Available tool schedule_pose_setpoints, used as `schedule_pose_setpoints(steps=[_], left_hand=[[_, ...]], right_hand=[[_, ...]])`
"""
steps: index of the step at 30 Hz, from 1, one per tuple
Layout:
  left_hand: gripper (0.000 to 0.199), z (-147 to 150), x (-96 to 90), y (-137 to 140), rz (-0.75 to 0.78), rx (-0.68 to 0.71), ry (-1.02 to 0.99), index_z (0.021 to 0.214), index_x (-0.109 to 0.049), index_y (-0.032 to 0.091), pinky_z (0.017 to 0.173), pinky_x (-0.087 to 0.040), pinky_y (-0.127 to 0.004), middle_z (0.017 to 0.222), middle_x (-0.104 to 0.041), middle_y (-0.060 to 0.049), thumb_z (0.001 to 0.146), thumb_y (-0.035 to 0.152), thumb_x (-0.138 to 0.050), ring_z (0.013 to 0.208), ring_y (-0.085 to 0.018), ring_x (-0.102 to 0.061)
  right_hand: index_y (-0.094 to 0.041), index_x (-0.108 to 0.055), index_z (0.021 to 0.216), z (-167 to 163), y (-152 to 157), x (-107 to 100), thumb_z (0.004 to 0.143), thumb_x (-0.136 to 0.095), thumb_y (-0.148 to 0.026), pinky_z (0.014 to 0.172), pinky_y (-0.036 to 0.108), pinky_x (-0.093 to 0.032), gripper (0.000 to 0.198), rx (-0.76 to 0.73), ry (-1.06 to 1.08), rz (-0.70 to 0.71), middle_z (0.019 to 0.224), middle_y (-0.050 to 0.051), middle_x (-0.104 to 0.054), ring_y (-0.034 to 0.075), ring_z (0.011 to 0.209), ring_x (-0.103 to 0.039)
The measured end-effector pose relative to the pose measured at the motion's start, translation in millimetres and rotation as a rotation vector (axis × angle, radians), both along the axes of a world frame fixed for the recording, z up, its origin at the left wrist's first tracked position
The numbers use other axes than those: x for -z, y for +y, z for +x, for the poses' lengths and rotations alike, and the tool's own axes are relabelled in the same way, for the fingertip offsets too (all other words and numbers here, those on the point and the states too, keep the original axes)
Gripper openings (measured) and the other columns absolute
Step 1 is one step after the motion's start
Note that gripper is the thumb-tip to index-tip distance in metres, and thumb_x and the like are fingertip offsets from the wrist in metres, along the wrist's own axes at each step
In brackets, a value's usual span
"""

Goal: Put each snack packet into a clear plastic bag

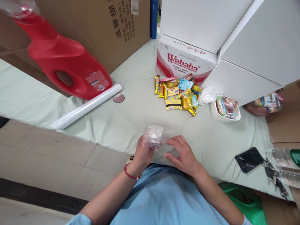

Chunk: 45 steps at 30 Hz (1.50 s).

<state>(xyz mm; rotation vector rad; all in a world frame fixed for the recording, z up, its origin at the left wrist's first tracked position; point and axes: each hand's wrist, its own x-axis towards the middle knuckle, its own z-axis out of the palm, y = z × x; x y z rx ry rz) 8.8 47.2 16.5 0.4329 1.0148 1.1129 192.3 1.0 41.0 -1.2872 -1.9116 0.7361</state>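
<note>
My left hand [145,152] is closed around a clear plastic bag [152,137], which bunches up at its fingertips. Something pale and pinkish shows through the crinkled plastic, but its kind cannot be made out. My right hand [184,154] is just to the right, with thumb and fingers apart, beside the loose edge of the bag. Whether its fingertips touch the plastic is hard to tell. Beyond both hands lies a pile of wrapped snacks [173,106] in mostly yellow packets. A white tub [214,113] to its right holds several more packets.
A red jug [77,62], a white plastic roll [86,107] and a round metal disc [118,98] lie at left. A Wahaha carton [187,59] stands behind the snacks. Crumpled clear plastic [207,95] touches the tub. A black phone-like item [249,159] and keys [276,179] lie at right.
</note>
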Motion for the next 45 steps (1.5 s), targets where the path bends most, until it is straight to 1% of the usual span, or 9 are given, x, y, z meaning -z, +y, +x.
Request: schedule_pose_setpoints(steps=[6, 12, 17, 21, 27, 30, 35, 40, 45], left_hand=[[0.029, -6.3, 2.4, 0.7, -0.201, 0.064, -0.344, 0.064, -0.055, 0.02, 0.045, -0.041, -0.022, 0.058, -0.055, 0.001, 0.075, 0.036, -0.077, 0.052, -0.013, -0.059], [0.042, 1.0, 9.4, -8.4, -0.213, 0.17, -0.147, 0.058, -0.052, 0.02, 0.044, -0.038, -0.022, 0.054, -0.054, 0.0, 0.077, 0.047, -0.077, 0.051, -0.014, -0.061], [0.047, 12.2, 6.5, -19.3, -0.079, 0.185, 0.044, 0.064, -0.062, 0.019, 0.046, -0.04, -0.025, 0.055, -0.061, -0.002, 0.073, 0.062, -0.082, 0.051, -0.015, -0.058], [0.039, 12.7, 3.7, -18.9, -0.058, 0.155, 0.048, 0.072, -0.065, 0.02, 0.052, -0.043, -0.025, 0.064, -0.065, 0.0, 0.068, 0.051, -0.087, 0.057, -0.013, -0.057], [0.04, -3.4, 3.5, -5.5, -0.127, -0.017, 0.011, 0.077, -0.057, 0.02, 0.056, -0.044, -0.02, 0.067, -0.06, 0.007, 0.053, 0.026, -0.089, 0.059, -0.008, -0.054], [0.039, -11.6, 5.8, 0.2, -0.109, 0.011, 0.043, 0.077, -0.056, 0.02, 0.05, -0.037, -0.018, 0.064, -0.056, 0.008, 0.057, 0.03, -0.088, 0.053, -0.006, -0.049], [0.039, -23.7, 6.1, 4.6, -0.012, 0.117, 0.192, 0.081, -0.058, 0.019, 0.045, -0.028, -0.017, 0.071, -0.056, 0.009, 0.06, 0.03, -0.088, 0.047, -0.001, -0.039], [0.042, -30.7, 2.4, 9.8, -0.04, 0.287, 0.049, 0.071, -0.05, 0.021, 0.042, -0.024, -0.018, 0.056, -0.043, 0.011, 0.065, 0.043, -0.086, 0.042, -0.003, -0.036], [0.042, -26.1, 5.6, 18.0, -0.122, 0.197, 0.026, 0.067, -0.051, 0.02, 0.038, -0.022, -0.02, 0.059, -0.049, 0.006, 0.073, 0.053, -0.076, 0.041, -0.005, -0.04]], right_hand=[[-0.031, -0.07, 0.129, -4.2, -3.6, 19.7, 0.102, -0.063, -0.043, 0.076, 0.038, -0.058, 0.03, 0.052, 0.123, -0.2, 0.114, 0.008, -0.072, 0.021, 0.084, -0.067], [-0.026, -0.071, 0.086, 15.3, -8.2, 1.7, 0.106, -0.059, -0.043, 0.064, 0.032, -0.047, 0.029, 0.297, 0.227, -0.162, 0.074, 0.001, -0.064, 0.018, 0.066, -0.057], [-0.03, -0.077, 0.107, 5.8, -6.8, -5.8, 0.092, -0.079, -0.046, 0.089, 0.044, -0.054, 0.022, 0.239, 0.074, 0.015, 0.108, 0.008, -0.071, 0.029, 0.103, -0.063], [-0.029, -0.076, 0.096, -0.3, -3.1, 0.3, 0.1, -0.068, -0.034, 0.089, 0.044, -0.052, 0.011, 0.244, 0.088, 0.007, 0.1, 0.007, -0.072, 0.026, 0.098, -0.062], [-0.024, -0.07, 0.086, 12.8, -2.0, 6.6, 0.095, -0.073, -0.051, 0.072, 0.032, -0.052, 0.028, 0.311, 0.49, -0.371, 0.082, 0.002, -0.067, 0.018, 0.076, -0.062], [-0.023, -0.069, 0.082, 19.6, -3.5, 4.3, 0.085, -0.083, -0.057, 0.059, 0.026, -0.05, 0.037, 0.387, 0.718, -0.588, 0.074, -0.001, -0.066, 0.013, 0.062, -0.057], [-0.021, -0.068, 0.077, 40.9, -5.6, -3.7, 0.067, -0.097, -0.052, 0.047, 0.019, -0.044, 0.043, 0.554, 0.901, -0.703, 0.077, -0.002, -0.067, 0.008, 0.055, -0.051], [-0.021, -0.067, 0.077, 66.5, -11.1, 2.7, 0.061, -0.099, -0.051, 0.046, 0.018, -0.043, 0.047, 0.684, 0.825, -0.694, 0.076, -0.002, -0.066, 0.008, 0.056, -0.051], [-0.022, -0.065, 0.078, 86.4, -24.9, 15.1, 0.069, -0.09, -0.063, 0.052, 0.025, -0.048, 0.049, 0.675, 0.53, -0.643, 0.073, 0.0, -0.064, 0.013, 0.06, -0.055]])
